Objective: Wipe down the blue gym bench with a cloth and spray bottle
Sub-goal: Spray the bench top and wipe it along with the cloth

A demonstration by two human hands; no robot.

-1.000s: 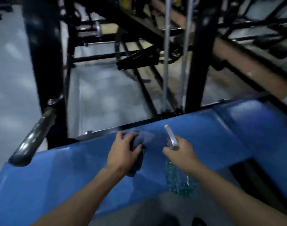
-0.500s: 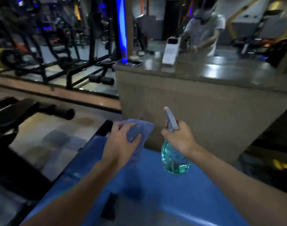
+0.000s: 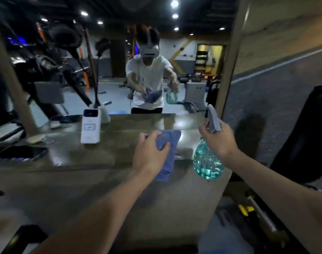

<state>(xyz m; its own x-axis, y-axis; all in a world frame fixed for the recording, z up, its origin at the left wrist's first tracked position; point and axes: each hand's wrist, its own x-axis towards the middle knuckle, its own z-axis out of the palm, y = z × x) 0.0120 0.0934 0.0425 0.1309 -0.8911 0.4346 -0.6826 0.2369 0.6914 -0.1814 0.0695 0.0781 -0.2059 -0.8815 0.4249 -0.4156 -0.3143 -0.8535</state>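
My left hand [image 3: 150,153] grips a bunched blue cloth [image 3: 168,142] that hangs down in front of a brown counter. My right hand [image 3: 220,138] holds a teal spray bottle [image 3: 207,160] by its grey trigger head, upright, just right of the cloth. The blue gym bench is almost out of view; only a blue sliver shows at the bottom edge [image 3: 224,251].
A brown counter [image 3: 83,158] stands right before me with a white device [image 3: 89,128] on it. Behind it a mirror [image 3: 120,70] shows a person in a white shirt holding cloth and bottle. Black gym machines [image 3: 46,66] stand left, a black pad [image 3: 306,136] right.
The view swung up and away from the blue bench toward the counter and mirror. Both hands kept their hold on the cloth and the bottle and rose above the counter top.
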